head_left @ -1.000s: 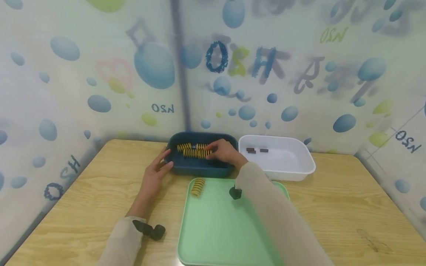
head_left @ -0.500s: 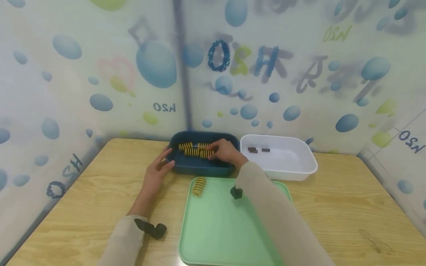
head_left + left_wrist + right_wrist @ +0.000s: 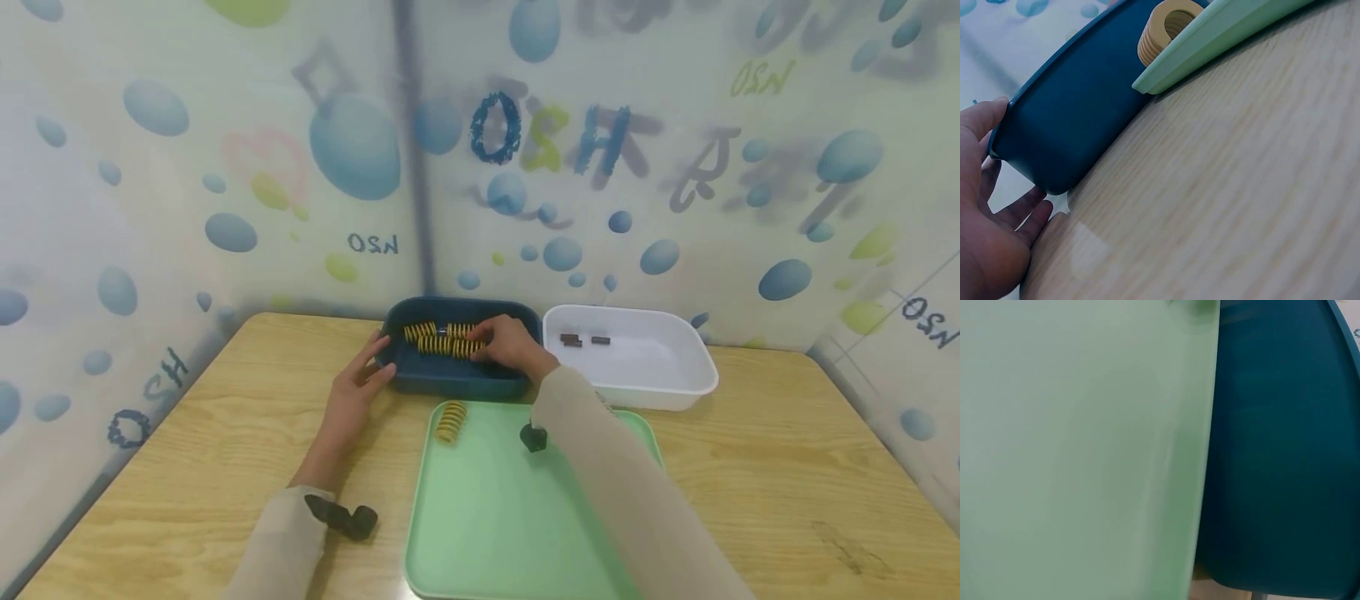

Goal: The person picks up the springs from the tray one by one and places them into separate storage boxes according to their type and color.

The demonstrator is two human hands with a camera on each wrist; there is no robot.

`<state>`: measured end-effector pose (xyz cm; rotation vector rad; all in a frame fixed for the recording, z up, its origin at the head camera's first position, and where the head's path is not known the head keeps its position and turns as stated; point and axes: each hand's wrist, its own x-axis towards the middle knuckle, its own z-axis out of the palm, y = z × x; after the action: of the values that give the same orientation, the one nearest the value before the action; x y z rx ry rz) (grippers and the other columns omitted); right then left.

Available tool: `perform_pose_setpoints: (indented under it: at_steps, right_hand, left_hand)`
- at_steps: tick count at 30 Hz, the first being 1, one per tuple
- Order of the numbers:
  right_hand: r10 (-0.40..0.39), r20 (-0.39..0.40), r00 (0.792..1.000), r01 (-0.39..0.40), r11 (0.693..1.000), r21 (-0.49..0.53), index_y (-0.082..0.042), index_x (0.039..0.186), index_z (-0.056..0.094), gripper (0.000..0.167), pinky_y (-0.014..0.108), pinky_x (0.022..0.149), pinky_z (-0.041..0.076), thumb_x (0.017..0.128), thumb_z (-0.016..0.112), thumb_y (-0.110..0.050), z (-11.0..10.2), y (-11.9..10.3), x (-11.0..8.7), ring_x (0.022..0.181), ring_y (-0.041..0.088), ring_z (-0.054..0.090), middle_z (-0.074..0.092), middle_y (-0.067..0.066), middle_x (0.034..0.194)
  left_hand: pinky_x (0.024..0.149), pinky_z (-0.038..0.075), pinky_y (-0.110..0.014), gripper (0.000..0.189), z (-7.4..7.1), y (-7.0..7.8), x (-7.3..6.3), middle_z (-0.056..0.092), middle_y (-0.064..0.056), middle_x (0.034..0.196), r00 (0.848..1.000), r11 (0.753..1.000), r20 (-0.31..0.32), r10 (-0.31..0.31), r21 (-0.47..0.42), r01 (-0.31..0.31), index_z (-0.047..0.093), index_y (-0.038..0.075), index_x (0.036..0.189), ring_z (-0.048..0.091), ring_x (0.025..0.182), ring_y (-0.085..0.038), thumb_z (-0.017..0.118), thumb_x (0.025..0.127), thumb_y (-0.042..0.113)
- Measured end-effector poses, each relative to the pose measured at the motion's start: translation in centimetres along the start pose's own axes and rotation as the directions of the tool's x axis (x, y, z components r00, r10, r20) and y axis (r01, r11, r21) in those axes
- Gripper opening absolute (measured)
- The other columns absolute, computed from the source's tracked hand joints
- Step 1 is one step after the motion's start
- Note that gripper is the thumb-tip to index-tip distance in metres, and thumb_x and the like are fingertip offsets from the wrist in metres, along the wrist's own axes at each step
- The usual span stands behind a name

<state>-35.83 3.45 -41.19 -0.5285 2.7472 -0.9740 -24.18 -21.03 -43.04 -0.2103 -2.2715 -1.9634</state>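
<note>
Several yellow coil springs lie in a dark blue bin in the head view. My left hand holds the bin's left end, thumb at its near corner. In the left wrist view that hand has one digit on the rim and others by the end wall. My right hand reaches into the bin and pinches the right-hand spring of the front row. Another coil spring lies at the far left corner of the green tray. The right wrist view shows only tray and bin walls.
A white bin stands to the right of the blue one, with several small dark brown pieces in it. The green tray sits close in front of both bins on the wooden table. A patterned wall rises behind.
The right-hand front spring has shifted slightly against its neighbour under my right fingers. My left hand keeps its place on the bin. The head view has moved a little.
</note>
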Motion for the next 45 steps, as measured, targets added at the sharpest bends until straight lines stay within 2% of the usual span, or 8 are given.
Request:
perform_pose_setpoints:
  at_steps: [6, 15, 23, 27, 33, 38, 41, 45]
  right_hand:
    - [-0.015, -0.039, 0.999, 0.016, 0.999, 0.039, -0.012, 0.108, 0.072, 0.028, 0.033, 0.088, 0.048, 0.080, 0.078, -0.013, -0.3, 0.0, -0.2, 0.101, 0.019, 0.060, 0.068, 0.003, 0.106]
    - [-0.058, -0.062, 0.996, 0.060, 0.998, 0.036, -0.010, 0.112, 0.070, 0.029, 0.035, 0.089, 0.048, 0.083, 0.075, -0.014, -1.1, -0.4, -0.5, 0.105, 0.021, 0.059, 0.067, 0.006, 0.110]
    - [-0.085, -0.064, 0.994, 0.092, 0.988, 0.124, -0.011, 0.114, 0.070, 0.030, 0.032, 0.081, 0.051, 0.084, 0.074, -0.016, -1.7, -0.7, -1.7, 0.095, 0.016, 0.062, 0.066, 0.004, 0.111]
    - [-0.114, -0.042, 0.993, 0.121, 0.961, 0.248, -0.008, 0.119, 0.066, 0.034, 0.031, 0.076, 0.053, 0.087, 0.072, -0.017, -1.9, -0.8, -3.1, 0.093, 0.017, 0.064, 0.064, 0.009, 0.117]
    - [-0.138, -0.046, 0.989, 0.144, 0.891, 0.430, -0.011, 0.119, 0.066, 0.032, 0.042, 0.079, 0.054, 0.088, 0.071, -0.018, -2.1, -0.9, -5.8, 0.095, 0.026, 0.065, 0.062, 0.012, 0.119]
    - [-0.211, -0.013, 0.978, 0.195, 0.882, 0.430, -0.015, 0.118, 0.066, 0.031, 0.044, 0.078, 0.053, 0.087, 0.072, -0.020, -1.6, -1.0, -8.0, 0.091, 0.023, 0.065, 0.062, 0.003, 0.117]
    - [-0.268, 0.013, 0.963, 0.236, 0.871, 0.431, -0.017, 0.117, 0.066, 0.031, 0.046, 0.075, 0.052, 0.087, 0.072, -0.021, -1.3, -1.1, -9.0, 0.089, 0.024, 0.064, 0.062, 0.000, 0.117]
    - [-0.341, 0.047, 0.939, 0.285, 0.848, 0.447, -0.021, 0.116, 0.066, 0.029, 0.045, 0.071, 0.051, 0.087, 0.072, -0.022, -1.3, -1.6, -10.1, 0.084, 0.032, 0.062, 0.064, 0.003, 0.109]
  left_hand:
    - [0.106, 0.032, -0.047, 0.050, 0.1, 0.1, 0.0, 0.020, -0.006, 0.157, 1.000, 1.000, -0.001, 0.001, 0.006, -0.001, 0.040, 0.004, 0.145, 0.036, 0.133, -0.035, 0.056, 0.098, 0.011]
    - [0.106, 0.031, -0.049, 0.050, 0.0, 0.2, -0.1, 0.019, -0.007, 0.158, 1.000, 1.000, 0.001, 0.000, 0.004, 0.000, 0.038, 0.002, 0.145, 0.033, 0.133, -0.039, 0.055, 0.098, 0.011]
    - [0.103, 0.038, -0.035, 0.050, 0.0, 0.4, -0.3, 0.019, -0.002, 0.158, 1.000, 1.000, 0.000, -0.020, 0.017, 0.020, 0.038, 0.004, 0.146, 0.034, 0.134, -0.037, 0.054, 0.099, 0.011]
    - [0.105, 0.036, -0.040, 0.050, 0.0, 0.4, -0.2, 0.019, -0.004, 0.158, 1.000, 1.000, 0.003, -0.018, 0.020, 0.018, 0.038, 0.004, 0.146, 0.034, 0.134, -0.036, 0.054, 0.099, 0.011]
    - [0.105, 0.034, -0.044, 0.052, -0.3, -1.0, 0.4, 0.019, -0.003, 0.158, 1.000, 1.000, 0.009, -0.002, 0.014, 0.002, 0.039, 0.008, 0.146, 0.035, 0.134, -0.034, 0.056, 0.098, 0.017]
    - [0.105, 0.035, -0.042, 0.053, -0.5, -2.7, 0.9, 0.020, 0.003, 0.158, 1.000, 1.000, 0.003, 0.009, 0.028, -0.009, 0.041, 0.015, 0.146, 0.036, 0.133, -0.031, 0.058, 0.097, 0.025]
    - [0.105, 0.036, -0.042, 0.053, -0.6, -3.1, 1.0, 0.021, 0.005, 0.157, 1.000, 0.999, -0.002, 0.029, 0.034, -0.028, 0.041, 0.014, 0.146, 0.036, 0.133, -0.031, 0.058, 0.097, 0.026]
    - [0.103, 0.038, -0.036, 0.053, -0.6, -3.2, 1.0, 0.023, 0.005, 0.157, 0.999, 0.998, -0.007, 0.042, 0.035, -0.042, 0.042, 0.011, 0.145, 0.037, 0.132, -0.032, 0.058, 0.097, 0.026]
